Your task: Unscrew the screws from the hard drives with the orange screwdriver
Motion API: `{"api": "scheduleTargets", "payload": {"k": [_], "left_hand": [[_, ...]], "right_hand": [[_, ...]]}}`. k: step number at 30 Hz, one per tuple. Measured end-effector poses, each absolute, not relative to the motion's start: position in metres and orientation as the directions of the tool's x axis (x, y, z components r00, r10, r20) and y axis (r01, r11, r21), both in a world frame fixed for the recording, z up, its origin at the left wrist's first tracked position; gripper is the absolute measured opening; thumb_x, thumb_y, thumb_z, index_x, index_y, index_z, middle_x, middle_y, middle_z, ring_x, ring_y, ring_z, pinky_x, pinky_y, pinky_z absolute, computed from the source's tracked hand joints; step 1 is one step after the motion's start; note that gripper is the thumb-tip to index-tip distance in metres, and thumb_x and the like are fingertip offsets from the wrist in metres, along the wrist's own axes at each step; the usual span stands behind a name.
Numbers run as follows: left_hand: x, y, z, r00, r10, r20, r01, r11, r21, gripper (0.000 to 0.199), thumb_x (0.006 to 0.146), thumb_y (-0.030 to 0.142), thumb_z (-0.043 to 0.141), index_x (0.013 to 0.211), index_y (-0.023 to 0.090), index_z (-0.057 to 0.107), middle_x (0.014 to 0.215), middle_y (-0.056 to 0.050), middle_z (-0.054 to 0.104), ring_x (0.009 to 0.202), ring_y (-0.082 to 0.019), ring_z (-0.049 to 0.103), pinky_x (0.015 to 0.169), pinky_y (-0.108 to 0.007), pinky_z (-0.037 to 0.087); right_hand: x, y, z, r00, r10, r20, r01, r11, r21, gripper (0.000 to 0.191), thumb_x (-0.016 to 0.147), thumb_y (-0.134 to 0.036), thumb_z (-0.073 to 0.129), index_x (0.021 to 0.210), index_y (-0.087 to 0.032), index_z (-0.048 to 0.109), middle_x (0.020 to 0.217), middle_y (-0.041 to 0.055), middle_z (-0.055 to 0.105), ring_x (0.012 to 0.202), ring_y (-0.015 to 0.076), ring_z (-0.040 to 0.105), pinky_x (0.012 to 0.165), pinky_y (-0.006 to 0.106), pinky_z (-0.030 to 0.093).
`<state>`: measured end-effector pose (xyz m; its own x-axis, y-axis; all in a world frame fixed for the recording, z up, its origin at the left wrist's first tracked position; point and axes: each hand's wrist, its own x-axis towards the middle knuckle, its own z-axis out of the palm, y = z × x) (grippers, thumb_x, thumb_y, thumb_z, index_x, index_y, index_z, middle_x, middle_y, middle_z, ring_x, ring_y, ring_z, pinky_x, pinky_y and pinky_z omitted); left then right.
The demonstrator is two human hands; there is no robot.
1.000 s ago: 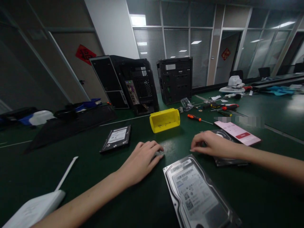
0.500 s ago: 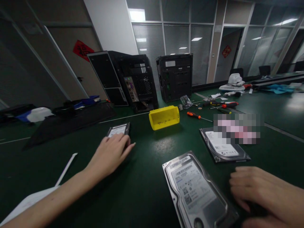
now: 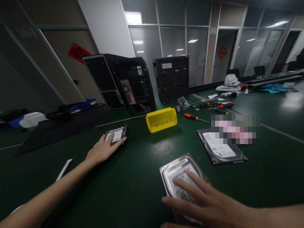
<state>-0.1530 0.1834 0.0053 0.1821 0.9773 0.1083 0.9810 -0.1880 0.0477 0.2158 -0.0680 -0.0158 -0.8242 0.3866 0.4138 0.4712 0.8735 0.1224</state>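
A smaller hard drive point(image 3: 118, 135) lies left of centre on the green table. My left hand point(image 3: 104, 148) reaches to it, with thumb and fingers at its near and left edges. Nearer to me lies a large silver hard drive point(image 3: 172, 171). Over its label my right hand point(image 3: 201, 198) is spread with fingers apart; whether the fingertips touch it is hard to tell. Another hard drive point(image 3: 219, 147) with a white label rests to the right, beside a blurred-out pink patch.
A yellow bin point(image 3: 161, 120) with small bits inside stands mid-table. Behind it are two black computer cases point(image 3: 135, 85). An orange screwdriver point(image 3: 191, 117) and several tools lie right of it. A black mat point(image 3: 68, 126) and a white strip point(image 3: 63, 169) are at left.
My right hand has moved left from beside the large drive to over it, its fingers spreading. My left hand has shifted left, its fingers opening around the smaller drive. The view has shifted slightly.
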Motion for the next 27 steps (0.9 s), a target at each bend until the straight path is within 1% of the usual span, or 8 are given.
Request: {"api": "scheduleTargets", "payload": {"k": [1, 3, 5, 7, 10, 14, 19, 27], "left_hand": [[-0.152, 0.181, 0.006, 0.090, 0.992, 0.092, 0.994, -0.095, 0.050, 0.088, 0.078, 0.074, 0.022, 0.142, 0.014, 0.017, 0.144, -0.027, 0.015, 0.115, -0.053, 0.038, 0.080, -0.061, 0.036], [-0.149, 0.178, 0.007, 0.008, 0.998, 0.060, 0.998, -0.012, 0.066, 0.086, 0.076, 0.076, 0.021, 0.143, 0.021, 0.017, 0.147, -0.022, 0.012, 0.119, -0.050, 0.036, 0.086, -0.060, 0.035], [-0.147, 0.176, 0.008, -0.012, 0.999, 0.049, 0.998, 0.008, 0.070, 0.087, 0.075, 0.077, 0.021, 0.143, 0.023, 0.018, 0.148, -0.020, 0.010, 0.120, -0.049, 0.035, 0.089, -0.061, 0.033], [-0.146, 0.175, 0.009, -0.023, 0.998, 0.052, 0.998, 0.019, 0.068, 0.087, 0.074, 0.078, 0.020, 0.143, 0.025, 0.018, 0.149, -0.018, 0.009, 0.121, -0.049, 0.035, 0.090, -0.061, 0.032], [-0.144, 0.172, 0.012, -0.024, 0.999, 0.047, 0.997, 0.021, 0.071, 0.086, 0.074, 0.078, 0.020, 0.142, 0.027, 0.017, 0.149, -0.016, 0.010, 0.121, -0.047, 0.036, 0.091, -0.061, 0.033], [-0.144, 0.166, 0.015, -0.004, 0.999, 0.042, 0.998, 0.001, 0.061, 0.083, 0.075, 0.076, 0.021, 0.142, 0.026, 0.019, 0.149, -0.015, 0.012, 0.119, -0.046, 0.040, 0.090, -0.057, 0.036], [-0.147, 0.162, 0.014, 0.065, 0.997, 0.040, 0.997, -0.067, 0.044, 0.078, 0.079, 0.072, 0.021, 0.142, 0.026, 0.019, 0.149, -0.015, 0.013, 0.120, -0.044, 0.040, 0.090, -0.052, 0.038], [-0.158, 0.142, 0.016, 0.134, 0.991, 0.013, 0.990, -0.134, 0.033, 0.074, 0.083, 0.066, 0.019, 0.143, 0.023, 0.014, 0.149, -0.011, 0.015, 0.123, -0.037, 0.040, 0.093, -0.047, 0.039]], "right_hand": [[0.212, -0.066, -0.022, -0.830, 0.371, 0.416, 0.460, 0.878, 0.135, 0.055, 0.089, -0.030, 0.046, 0.139, -0.031, 0.025, 0.147, 0.0043, 0.024, 0.131, 0.0324, 0.029, 0.098, 0.054, 0.036], [0.209, -0.064, -0.029, -0.841, 0.351, 0.412, 0.449, 0.878, 0.167, 0.053, 0.088, -0.033, 0.046, 0.138, -0.033, 0.026, 0.148, 0.0048, 0.021, 0.129, 0.0334, 0.031, 0.095, 0.055, 0.039], [0.209, -0.063, -0.026, -0.850, 0.356, 0.389, 0.454, 0.869, 0.196, 0.051, 0.088, -0.031, 0.047, 0.136, -0.033, 0.030, 0.148, 0.0056, 0.021, 0.129, 0.0342, 0.031, 0.094, 0.056, 0.039], [0.211, -0.059, -0.017, -0.857, 0.382, 0.346, 0.458, 0.872, 0.174, 0.047, 0.088, -0.034, 0.046, 0.134, -0.030, 0.035, 0.147, 0.0070, 0.026, 0.128, 0.0349, 0.032, 0.094, 0.058, 0.038], [0.217, -0.046, -0.003, -0.841, 0.467, 0.272, 0.497, 0.867, 0.048, 0.049, 0.087, -0.050, 0.039, 0.129, -0.026, 0.041, 0.145, 0.0082, 0.029, 0.129, 0.0364, 0.029, 0.095, 0.062, 0.032], [0.230, -0.014, 0.004, -0.777, 0.584, 0.234, 0.592, 0.805, -0.045, 0.048, 0.088, -0.050, 0.036, 0.128, -0.024, 0.043, 0.143, 0.0099, 0.033, 0.132, 0.0351, 0.023, 0.099, 0.063, 0.024], [0.248, 0.020, 0.004, -0.723, 0.663, 0.194, 0.671, 0.741, -0.030, 0.051, 0.088, -0.053, 0.030, 0.129, -0.024, 0.042, 0.143, 0.0096, 0.032, 0.131, 0.0349, 0.023, 0.101, 0.061, 0.022], [0.264, 0.044, 0.002, -0.738, 0.646, 0.196, 0.662, 0.749, 0.024, 0.054, 0.089, -0.054, 0.027, 0.130, -0.023, 0.043, 0.142, 0.0100, 0.033, 0.131, 0.0325, 0.026, 0.102, 0.055, 0.023]]}}
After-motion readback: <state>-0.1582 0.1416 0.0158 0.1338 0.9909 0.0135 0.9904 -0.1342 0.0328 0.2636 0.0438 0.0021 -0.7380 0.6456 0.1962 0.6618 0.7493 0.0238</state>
